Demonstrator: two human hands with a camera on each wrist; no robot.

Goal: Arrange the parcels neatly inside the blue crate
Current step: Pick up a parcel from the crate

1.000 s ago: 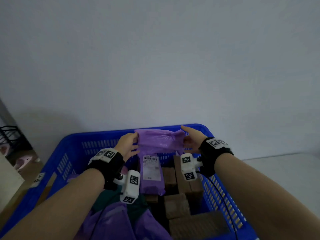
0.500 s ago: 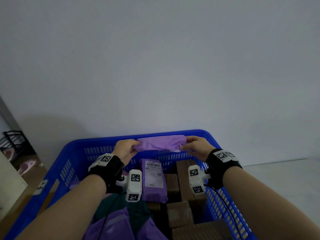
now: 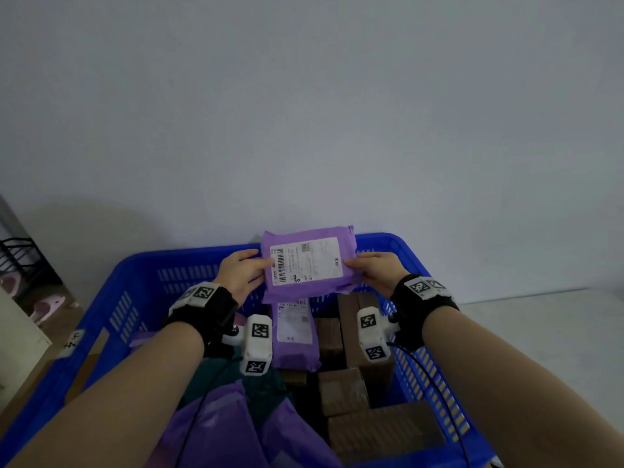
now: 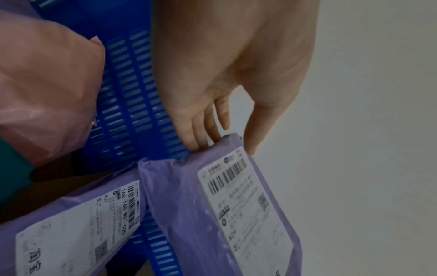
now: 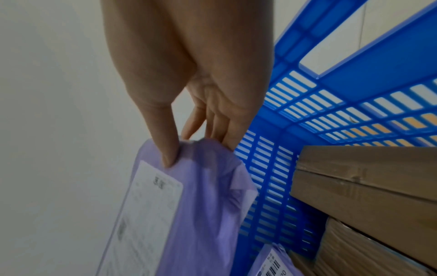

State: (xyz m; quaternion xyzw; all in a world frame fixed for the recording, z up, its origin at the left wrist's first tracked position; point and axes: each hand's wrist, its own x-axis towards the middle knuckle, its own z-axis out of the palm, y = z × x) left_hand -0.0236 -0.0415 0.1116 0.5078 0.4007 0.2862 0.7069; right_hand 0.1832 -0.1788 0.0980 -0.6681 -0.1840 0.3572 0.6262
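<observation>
- beyond the crate's left wall – a dark rack (image 3: 17,255) and something pink (image 3: 47,307) on the floor, too dim to make out.
- blue crate (image 3: 111,298) – slotted walls, a small white tag (image 3: 72,342) on its left wall; it stands against a pale wall (image 3: 304,113).
- by the crate's left wall lies a pinkish bag (image 4: 45,89), with a dark green parcel (image 3: 216,383) and loose purple bags (image 3: 219,430) at the near edge.
- left hand (image 3: 241,275) pinches the left edge of the held purple parcel (image 3: 309,263), thumb on the label side, fingers (image 4: 198,127) behind it.
- that parcel is up in the air over the crate's far edge, label (image 3: 305,260) facing the person, its top above the rim.
- below it a second purple parcel (image 3: 293,336) lies label-up in the middle of the crate, towards the far wall.
- right hand (image 3: 373,271) pinches the parcel's right edge – thumb (image 5: 165,142) on the front beside the label, fingers tucked behind.
- brown cardboard boxes (image 3: 354,349) are packed along the crate's right wall, down to the near right corner.
</observation>
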